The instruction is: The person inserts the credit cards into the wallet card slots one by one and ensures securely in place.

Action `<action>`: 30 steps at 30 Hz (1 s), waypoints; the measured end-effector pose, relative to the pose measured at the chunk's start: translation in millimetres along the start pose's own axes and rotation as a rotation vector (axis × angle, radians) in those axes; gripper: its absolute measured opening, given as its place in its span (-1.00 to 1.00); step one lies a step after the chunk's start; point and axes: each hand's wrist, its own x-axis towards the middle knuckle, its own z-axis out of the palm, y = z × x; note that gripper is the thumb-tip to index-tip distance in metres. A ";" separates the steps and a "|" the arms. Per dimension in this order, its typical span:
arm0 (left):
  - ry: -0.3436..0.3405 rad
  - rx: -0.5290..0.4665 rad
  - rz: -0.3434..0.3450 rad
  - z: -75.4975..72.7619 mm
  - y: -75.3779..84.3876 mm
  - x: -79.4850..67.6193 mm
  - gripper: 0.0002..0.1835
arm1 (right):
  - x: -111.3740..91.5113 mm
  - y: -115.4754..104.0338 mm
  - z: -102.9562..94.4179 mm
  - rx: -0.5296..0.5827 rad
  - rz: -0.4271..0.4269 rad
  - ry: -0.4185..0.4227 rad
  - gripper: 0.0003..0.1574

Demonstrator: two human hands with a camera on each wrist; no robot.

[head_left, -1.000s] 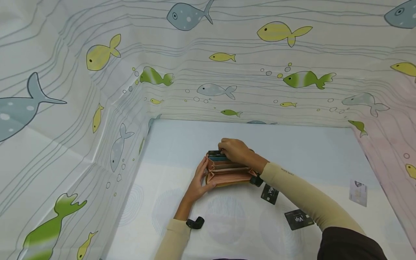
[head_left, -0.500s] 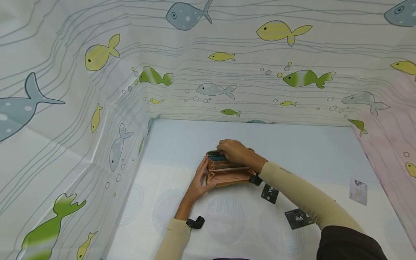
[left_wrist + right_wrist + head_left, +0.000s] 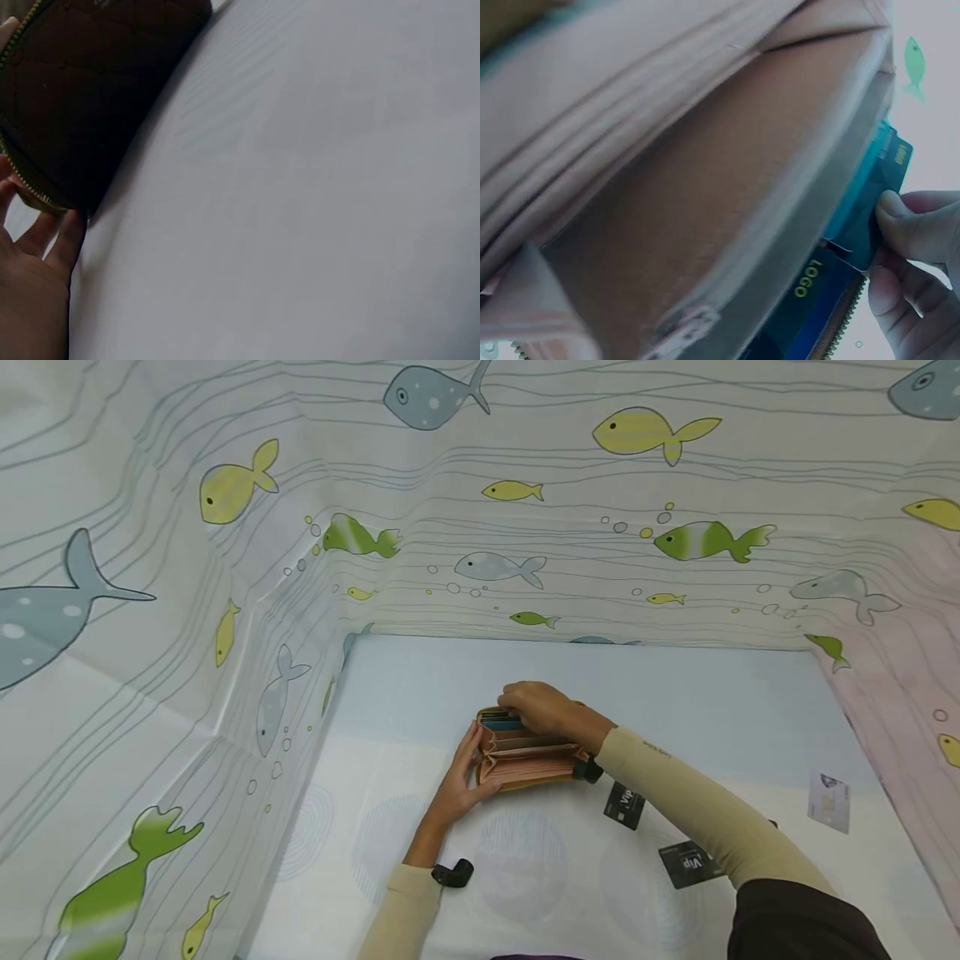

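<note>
An unzipped zip-around wallet (image 3: pixel 532 770) with a pink lining stands with its compartments facing up. My left hand (image 3: pixel 452 795) grips its left end, fingers along the side and thumb at the front. In the left wrist view, the dark quilted outside of the wallet (image 3: pixel 90 90) and its brass zip show. At the back row of slots is my right hand (image 3: pixel 542 708). Its thumb and fingers pinch a dark teal card (image 3: pixel 889 187) marked LOGO, partly in a slot. Beside that, another LOGO card (image 3: pixel 804 285) and a brighter blue card edge (image 3: pixel 853 196) stick out.
Two black Vip cards lie on the table right of the wallet, a nearer-wallet card (image 3: pixel 624 807) and a second card (image 3: pixel 686 865) partly under the right sleeve (image 3: pixel 690 802). A silver-grey card (image 3: pixel 829 802) lies further right. A fish-printed sheet (image 3: pixel 585 552) rises around the table.
The dark card at the wallet's back edge has sunk lower into its slot, with my right hand shifting slightly left. My left hand keeps its grip on the wallet.
</note>
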 end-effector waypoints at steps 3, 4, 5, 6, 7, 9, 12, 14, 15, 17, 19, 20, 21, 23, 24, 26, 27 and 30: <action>-0.005 -0.002 0.004 0.8 0.0 0.2 0.00 | 0.6 1.2 -0.7 -0.001 0.004 -0.018 -0.85; -0.007 0.001 0.004 1.0 0.0 0.2 0.00 | 0.8 1.4 -0.9 0.002 0.006 -0.024 -0.85; -0.007 0.005 0.005 1.1 0.2 0.2 0.00 | 1.0 1.7 -1.2 0.004 0.005 -0.028 -0.85; -0.007 0.008 0.006 1.1 0.4 0.1 0.01 | 1.2 1.8 -1.4 0.004 0.001 -0.030 -0.86; -0.004 0.012 0.007 1.0 0.2 0.1 0.00 | 1.5 1.9 -1.8 0.001 -0.003 -0.032 -0.86; 0.003 0.017 0.010 0.8 0.2 0.1 0.00 | 2.4 1.6 -2.3 -0.003 -0.012 -0.029 -0.86; 0.005 0.014 0.016 0.3 0.9 0.1 0.00 | 3.7 0.8 -3.2 -0.003 -0.024 -0.022 -0.85; 0.002 0.013 0.020 0.1 1.5 0.3 0.00 | 4.4 0.2 -3.3 0.001 -0.025 -0.023 -0.84; 0.000 0.012 0.022 0.1 1.8 0.3 -0.01 | 4.6 0.1 -3.3 0.002 -0.028 -0.024 -0.84; 0.000 0.014 0.023 0.1 1.7 0.2 -0.01 | 4.9 -0.4 -3.1 0.002 -0.030 -0.027 -0.83; 0.003 0.010 0.018 0.1 0.7 0.3 -0.01 | 5.1 -0.8 -2.8 -0.009 -0.026 -0.029 -0.82; 0.006 0.004 0.013 0.3 -0.3 0.4 -0.01 | 4.9 -0.9 -2.7 -0.013 -0.021 -0.031 -0.82; 0.013 0.007 0.017 1.0 -5.7 0.5 0.00 | 4.9 -1.1 -2.7 -0.014 -0.017 -0.031 -0.83; 0.018 -0.002 0.012 1.4 -12.4 0.7 0.00 | 4.5 -1.5 -2.6 -0.018 -0.005 -0.032 -0.84; 0.014 -0.003 0.012 1.3 -12.4 0.6 0.00 | 4.0 -1.7 -2.5 -0.012 0.001 -0.031 -0.84; 0.008 -0.002 0.014 1.2 -11.7 0.4 0.00 | 2.6 -1.6 -2.3 -0.006 0.010 -0.026 -0.85; 0.004 0.003 0.017 1.2 -10.6 0.2 0.00 | 1.7 -1.5 -2.5 -0.002 0.013 -0.021 -0.86; -0.012 0.007 0.012 0.3 2.1 -0.4 -0.01 | -2.4 0.7 -3.5 0.006 0.021 -0.008 -0.86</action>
